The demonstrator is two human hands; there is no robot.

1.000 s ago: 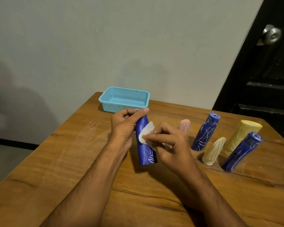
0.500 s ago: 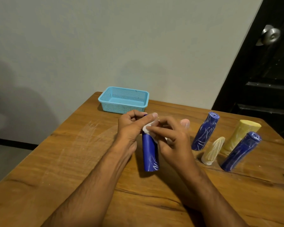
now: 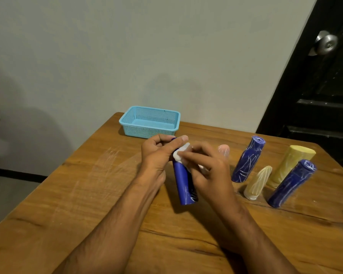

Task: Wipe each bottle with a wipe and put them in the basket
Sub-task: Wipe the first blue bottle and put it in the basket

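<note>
We see the basket (image 3: 150, 122) at the far edge of the surface (image 3: 87, 194), the held bottle (image 3: 183, 186) before it, four bottles (image 3: 248, 160) standing right.

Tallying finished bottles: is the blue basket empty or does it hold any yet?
Empty: the blue basket shows only its bare mesh floor, with no bottle inside.

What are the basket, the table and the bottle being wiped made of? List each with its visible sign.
Basket: apparently moulded plastic, light blue, matte; walls pierced in a regular grid of small holes.
Table: wood or wood veneer, semi-gloss; brown grain lines, pale scuffs catching the light.
Bottle being wiped: probably plastic, smooth dark blue with white streaks; it cannot be told for certain.
</note>
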